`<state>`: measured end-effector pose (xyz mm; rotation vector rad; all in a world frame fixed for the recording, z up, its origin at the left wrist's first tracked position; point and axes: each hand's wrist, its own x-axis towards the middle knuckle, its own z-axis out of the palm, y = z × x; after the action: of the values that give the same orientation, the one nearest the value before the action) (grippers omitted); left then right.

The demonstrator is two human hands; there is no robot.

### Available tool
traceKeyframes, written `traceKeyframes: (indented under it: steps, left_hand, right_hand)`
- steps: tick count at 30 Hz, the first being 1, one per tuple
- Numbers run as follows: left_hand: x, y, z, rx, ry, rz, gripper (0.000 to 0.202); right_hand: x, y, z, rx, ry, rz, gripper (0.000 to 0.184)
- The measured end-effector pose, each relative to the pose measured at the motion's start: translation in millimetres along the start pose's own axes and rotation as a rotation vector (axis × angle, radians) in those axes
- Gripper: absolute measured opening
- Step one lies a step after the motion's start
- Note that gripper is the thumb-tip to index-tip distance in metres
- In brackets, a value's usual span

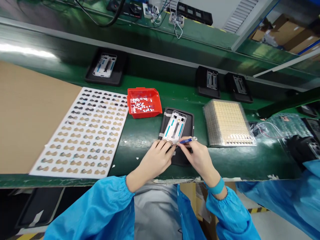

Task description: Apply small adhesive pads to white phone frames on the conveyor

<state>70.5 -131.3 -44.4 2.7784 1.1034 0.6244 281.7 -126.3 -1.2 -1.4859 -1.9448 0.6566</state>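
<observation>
A silver phone frame (175,128) with blue strips and a dark strip inside lies in a black tray (190,121) before me. My left hand (160,155) presses its bent fingers together at the frame's lower end, gripping it there. My right hand (198,156) is closed around a slim blue and clear pen-like tool (187,140). The tool's tip meets the frame's lower edge close to the left fingertips. What lies right under the fingers is hidden.
A red bin (145,111) of small white pieces stands behind the tray. At left is a white sheet (82,160) with rows of tan and dark parts. Stacked clear trays (228,123) sit at right. Another phone frame (106,65) rests behind. A co-worker's blue sleeve (287,200) shows at right.
</observation>
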Motion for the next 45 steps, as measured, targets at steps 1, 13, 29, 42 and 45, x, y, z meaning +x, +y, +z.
traceKeyframes:
  steps: [1,13,29,42,45]
  left_hand:
    - [-1,0,0.5,0.011,0.005,0.004,0.043]
    - [6,-3,-0.5,0.011,-0.052,0.025,0.033]
    - [-69,-41,-49.6,0.061,0.382,-0.749,0.028]
    - [-93,-57,-39.6,0.102,0.353,-0.707,0.021]
    - [-94,-65,-46.0,0.054,0.343,-0.705,0.02]
  right_hand:
    - [1,-2,0,0.046,0.012,0.028,0.028]
    - [-4,-13,1,0.453,0.392,0.272,0.031]
    - [186,-126,104,0.39,-0.304,-0.306,0.01]
    - [221,-152,190,0.003,-0.36,-0.421,0.012]
    - [211,-140,151,0.296,-0.3,-0.316,0.012]
